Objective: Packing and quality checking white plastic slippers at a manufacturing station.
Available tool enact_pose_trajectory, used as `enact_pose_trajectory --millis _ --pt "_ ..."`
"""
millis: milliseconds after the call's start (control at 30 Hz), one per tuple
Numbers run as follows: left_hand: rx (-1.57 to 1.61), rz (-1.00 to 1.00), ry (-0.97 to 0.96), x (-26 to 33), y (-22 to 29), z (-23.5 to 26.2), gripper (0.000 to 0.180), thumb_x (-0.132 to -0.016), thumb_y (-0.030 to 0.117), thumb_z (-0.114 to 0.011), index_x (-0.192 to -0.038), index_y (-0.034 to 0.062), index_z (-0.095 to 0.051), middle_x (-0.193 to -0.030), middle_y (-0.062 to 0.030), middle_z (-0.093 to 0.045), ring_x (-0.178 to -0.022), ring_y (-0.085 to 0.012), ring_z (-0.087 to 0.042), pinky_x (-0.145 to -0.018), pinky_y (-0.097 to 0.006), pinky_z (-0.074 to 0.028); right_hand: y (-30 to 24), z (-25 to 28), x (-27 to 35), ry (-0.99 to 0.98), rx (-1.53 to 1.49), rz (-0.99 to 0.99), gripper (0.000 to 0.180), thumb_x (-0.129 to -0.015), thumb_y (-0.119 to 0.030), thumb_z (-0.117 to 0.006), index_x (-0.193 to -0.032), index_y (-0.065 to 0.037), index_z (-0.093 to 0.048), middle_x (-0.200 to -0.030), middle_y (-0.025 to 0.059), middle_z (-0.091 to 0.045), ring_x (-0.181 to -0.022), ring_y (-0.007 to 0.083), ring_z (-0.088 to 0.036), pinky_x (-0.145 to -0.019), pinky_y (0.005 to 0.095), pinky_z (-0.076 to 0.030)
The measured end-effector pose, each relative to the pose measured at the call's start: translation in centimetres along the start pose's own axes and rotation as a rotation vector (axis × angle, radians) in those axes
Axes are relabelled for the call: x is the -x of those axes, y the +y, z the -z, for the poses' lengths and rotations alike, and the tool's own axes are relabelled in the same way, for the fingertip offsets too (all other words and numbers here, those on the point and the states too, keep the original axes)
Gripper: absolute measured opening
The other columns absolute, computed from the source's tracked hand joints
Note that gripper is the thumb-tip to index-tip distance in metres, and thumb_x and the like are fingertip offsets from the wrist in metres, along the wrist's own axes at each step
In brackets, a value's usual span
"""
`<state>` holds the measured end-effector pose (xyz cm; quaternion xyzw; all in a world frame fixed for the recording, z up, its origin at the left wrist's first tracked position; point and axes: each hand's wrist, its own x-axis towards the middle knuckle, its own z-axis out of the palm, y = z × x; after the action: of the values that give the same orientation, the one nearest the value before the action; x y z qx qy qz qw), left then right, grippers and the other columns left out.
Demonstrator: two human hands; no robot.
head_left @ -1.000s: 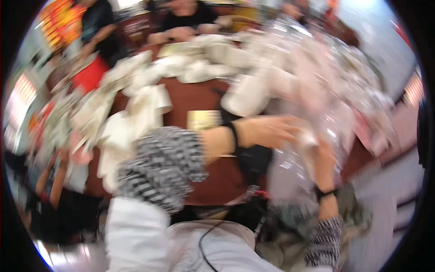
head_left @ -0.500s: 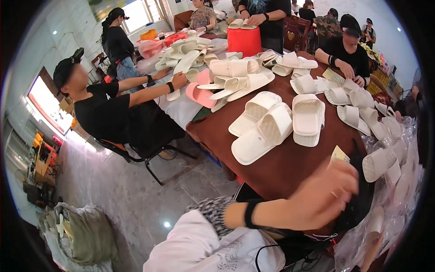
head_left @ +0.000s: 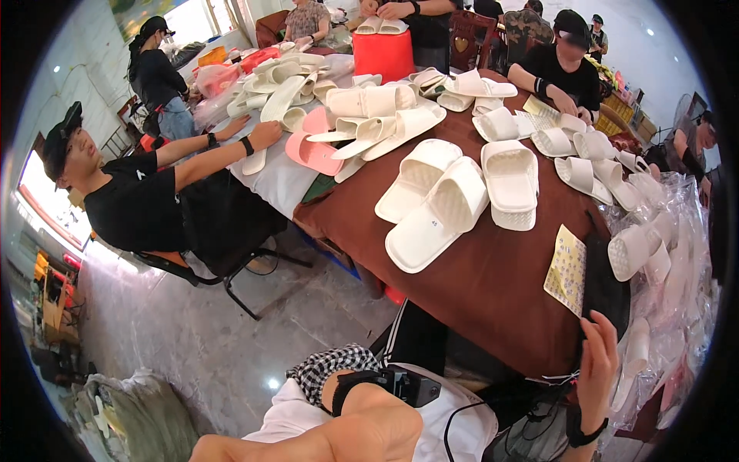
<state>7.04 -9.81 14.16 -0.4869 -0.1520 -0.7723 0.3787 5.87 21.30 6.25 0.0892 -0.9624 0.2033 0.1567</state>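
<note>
**Right hand at the tabletop's near edge, white slippers beyond**

Right hand (head_left: 599, 366) raised at the near right edge of the brown tabletop (head_left: 493, 285), fingers spread, grip released, holding nothing. Dark band on its wrist. Just beyond the fingertips, a yellow printed sheet (head_left: 567, 269) lying flat on the cloth. To the right, white slippers in clear plastic bags (head_left: 662, 262), heaped along the edge. Left hand out of view; only a bent left arm (head_left: 346, 431) with a dark strap low in the picture, its grip impossible to tell. Farther in, toward the middle, a cluster of white slippers (head_left: 446, 204) resting sole-down. Far left, a pink slipper (head_left: 312, 150) among more white ones. Seated at the left side, a person in a black shirt (head_left: 142, 204), arm stretched onto the tabletop. At the far end, a red bin (head_left: 385, 54).
</note>
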Motion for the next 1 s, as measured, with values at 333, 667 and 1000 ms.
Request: enact_pose_trajectory --millis 333,667,1000 --pt "-0.212 0.017 0.166 1.0 1.2 -0.5 0.012 -0.098 0.016 -0.052 -0.103 0.006 -0.055 -0.131 -0.0046 -0.053 -0.099 -0.014 -0.059 -0.051 -0.03 -0.059 -3.0 -3.8 -6.6 -0.005 -0.09 0.302 0.029 -0.085 0.008 -0.061 -0.112 0.0 -0.067 -0.121 0.0157 -0.063 -0.095 0.0305 -0.068 -0.081 0.0397 -0.056" --pt "-0.07 0.278 0.054 1.8 1.1 0.8 0.017 -0.1 0.02 -0.052 -0.115 0.0139 -0.054 -0.13 -0.008 -0.051 -0.105 -0.0272 -0.058 -0.064 -0.038 -0.06 -2.9 -6.2 -10.1 -0.022 -0.149 0.422 0.027 -0.086 0.003 -0.064 -0.112 -0.002 -0.067 -0.117 0.0137 -0.064 -0.093 0.0321 -0.067 -0.081 0.0414 -0.055" --pt "-1.501 0.58 -0.419 6.7 -4.2 14.0 0.033 -0.088 0.0 -0.054 -0.121 -0.0015 -0.057 -0.128 -0.0231 -0.055 -0.115 -0.0383 -0.054 -0.101 -0.044 -0.043 3.4 -9.0 -10.1 -0.111 0.009 0.253 0.02 -0.089 -0.012 -0.065 -0.109 -0.006 -0.066 -0.114 0.0095 -0.063 -0.106 0.0307 -0.062 -0.088 0.0424 -0.052"
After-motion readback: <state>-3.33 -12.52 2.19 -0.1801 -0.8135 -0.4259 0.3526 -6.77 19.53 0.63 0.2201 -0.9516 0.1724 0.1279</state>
